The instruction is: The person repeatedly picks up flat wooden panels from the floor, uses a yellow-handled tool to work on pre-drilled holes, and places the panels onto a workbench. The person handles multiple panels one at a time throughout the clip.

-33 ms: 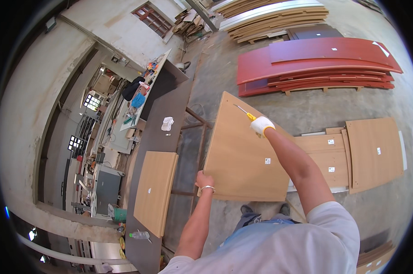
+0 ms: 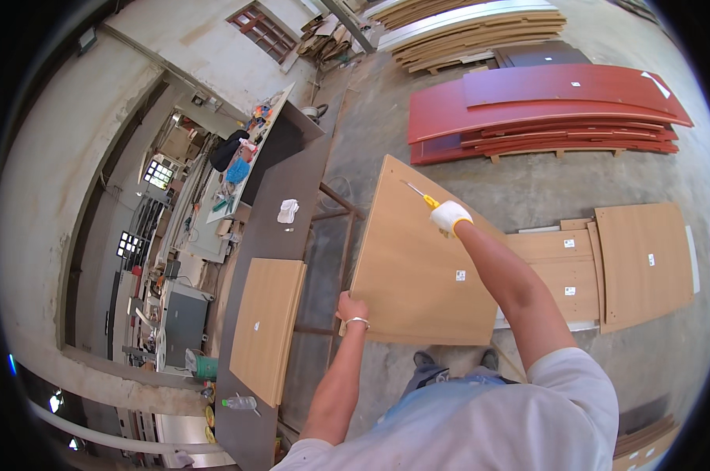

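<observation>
A large light-brown wood panel (image 2: 418,259) is in front of me, with a small white label on its face. My left hand (image 2: 352,307) is bare and closed round the panel's left edge, near its lower corner; a light band circles the wrist. My right hand (image 2: 451,216), in a white glove with a yellow cuff, is closed on a yellow-handled tool with a slim metal shaft (image 2: 429,200). The tool points to the upper left over the panel's upper part. I cannot tell whether its tip touches the surface.
On my left, a long dark table (image 2: 265,239) carries stacked brown panels (image 2: 265,322), a white cloth (image 2: 288,210) and a plastic bottle (image 2: 240,403). Labelled brown panels (image 2: 641,267) lie on the right. Red boards (image 2: 543,118) are piled on a pallet farther off.
</observation>
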Demonstrator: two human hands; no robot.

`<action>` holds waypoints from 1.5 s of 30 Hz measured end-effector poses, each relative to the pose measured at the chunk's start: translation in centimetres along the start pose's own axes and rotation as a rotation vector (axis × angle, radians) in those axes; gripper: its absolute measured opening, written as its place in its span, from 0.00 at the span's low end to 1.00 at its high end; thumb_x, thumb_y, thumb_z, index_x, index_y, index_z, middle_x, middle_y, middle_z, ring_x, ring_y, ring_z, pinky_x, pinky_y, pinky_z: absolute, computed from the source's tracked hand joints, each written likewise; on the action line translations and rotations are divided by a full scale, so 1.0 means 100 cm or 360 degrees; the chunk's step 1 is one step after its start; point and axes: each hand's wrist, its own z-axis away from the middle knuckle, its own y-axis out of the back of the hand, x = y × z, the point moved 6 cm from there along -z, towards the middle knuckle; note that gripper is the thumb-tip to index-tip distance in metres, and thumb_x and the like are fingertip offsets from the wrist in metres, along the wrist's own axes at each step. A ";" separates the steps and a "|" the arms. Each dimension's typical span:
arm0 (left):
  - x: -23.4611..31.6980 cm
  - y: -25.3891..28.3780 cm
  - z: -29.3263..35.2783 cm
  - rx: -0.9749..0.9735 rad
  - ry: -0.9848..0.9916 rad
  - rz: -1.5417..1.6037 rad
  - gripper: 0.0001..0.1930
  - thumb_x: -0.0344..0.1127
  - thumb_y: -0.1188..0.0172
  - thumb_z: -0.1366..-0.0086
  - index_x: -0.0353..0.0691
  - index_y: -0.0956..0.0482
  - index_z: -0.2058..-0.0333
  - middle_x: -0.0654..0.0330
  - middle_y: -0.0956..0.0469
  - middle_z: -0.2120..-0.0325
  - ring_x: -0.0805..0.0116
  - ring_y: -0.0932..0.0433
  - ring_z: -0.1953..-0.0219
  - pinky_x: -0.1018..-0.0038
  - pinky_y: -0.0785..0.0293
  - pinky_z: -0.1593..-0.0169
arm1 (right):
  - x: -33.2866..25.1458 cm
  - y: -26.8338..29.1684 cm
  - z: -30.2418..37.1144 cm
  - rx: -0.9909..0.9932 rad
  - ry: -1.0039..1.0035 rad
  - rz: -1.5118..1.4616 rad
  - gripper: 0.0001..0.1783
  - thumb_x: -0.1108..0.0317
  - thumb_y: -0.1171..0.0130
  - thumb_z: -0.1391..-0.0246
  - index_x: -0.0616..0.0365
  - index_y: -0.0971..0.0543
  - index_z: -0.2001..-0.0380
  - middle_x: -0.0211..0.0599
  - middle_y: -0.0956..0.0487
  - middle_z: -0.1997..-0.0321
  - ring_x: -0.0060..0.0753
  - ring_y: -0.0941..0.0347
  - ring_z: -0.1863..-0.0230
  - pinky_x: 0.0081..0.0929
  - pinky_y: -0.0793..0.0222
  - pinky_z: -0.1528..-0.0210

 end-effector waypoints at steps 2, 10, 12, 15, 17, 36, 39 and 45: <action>-0.003 0.000 -0.008 -0.0060 0.0069 0.0010 0.13 0.28 0.42 0.47 0.39 0.21 0.61 0.51 0.17 0.63 0.50 0.20 0.56 0.56 0.37 0.44 | 0.002 -0.024 0.026 -0.0103 0.0127 0.0162 0.16 0.62 0.49 0.49 0.60 0.17 0.71 0.45 0.17 0.73 0.43 0.19 0.71 0.37 0.27 0.67; 0.003 -0.016 -0.087 -0.0719 -0.0374 0.0284 0.12 0.33 0.36 0.45 0.34 0.19 0.63 0.52 0.17 0.66 0.62 0.19 0.65 0.67 0.25 0.60 | 0.101 -0.236 0.215 -0.0714 0.0679 0.0780 0.21 0.52 0.46 0.48 0.57 0.17 0.64 0.52 0.18 0.62 0.53 0.20 0.60 0.44 0.26 0.54; 0.004 -0.017 -0.090 -0.0976 -0.0205 0.0112 0.16 0.36 0.35 0.44 0.31 0.19 0.59 0.50 0.17 0.64 0.62 0.19 0.63 0.67 0.25 0.59 | 0.109 -0.239 0.218 -0.0569 0.0544 0.0524 0.21 0.50 0.46 0.47 0.57 0.17 0.64 0.51 0.18 0.62 0.53 0.20 0.59 0.45 0.26 0.54; 0.025 -0.008 -0.082 -0.1088 -0.0051 -0.0204 0.21 0.39 0.35 0.43 0.26 0.20 0.58 0.48 0.17 0.64 0.59 0.18 0.61 0.68 0.25 0.57 | 0.105 -0.232 0.220 -0.0481 0.0422 0.0431 0.19 0.56 0.47 0.48 0.59 0.17 0.62 0.52 0.18 0.60 0.52 0.20 0.57 0.44 0.25 0.54; 0.032 -0.002 -0.072 -0.1024 -0.0043 -0.0304 0.23 0.41 0.35 0.43 0.24 0.21 0.57 0.46 0.18 0.62 0.56 0.18 0.59 0.67 0.25 0.55 | 0.102 -0.241 0.229 -0.0590 0.0495 0.0521 0.19 0.57 0.47 0.49 0.59 0.17 0.63 0.51 0.17 0.61 0.52 0.20 0.58 0.44 0.25 0.55; 0.005 -0.014 -0.070 -0.0727 -0.0032 -0.0237 0.20 0.33 0.42 0.48 0.18 0.22 0.63 0.36 0.20 0.63 0.42 0.20 0.57 0.60 0.26 0.57 | 0.088 -0.240 0.221 -0.0490 0.0408 0.0368 0.18 0.59 0.47 0.54 0.59 0.15 0.68 0.52 0.17 0.65 0.51 0.18 0.62 0.42 0.23 0.61; -0.005 -0.014 -0.071 -0.0813 -0.0091 -0.0238 0.18 0.33 0.40 0.49 0.21 0.23 0.63 0.43 0.19 0.66 0.51 0.19 0.61 0.63 0.26 0.59 | 0.107 -0.242 0.221 -0.0590 0.0414 0.0444 0.18 0.59 0.46 0.54 0.59 0.15 0.67 0.52 0.17 0.65 0.51 0.18 0.62 0.42 0.23 0.61; -0.002 -0.006 -0.043 -0.0894 -0.0151 -0.0045 0.17 0.33 0.35 0.47 0.27 0.25 0.62 0.51 0.20 0.70 0.61 0.20 0.68 0.67 0.24 0.62 | 0.222 -0.194 0.209 -0.0397 0.0010 0.0451 0.19 0.58 0.46 0.53 0.59 0.15 0.65 0.52 0.17 0.61 0.50 0.19 0.58 0.42 0.23 0.57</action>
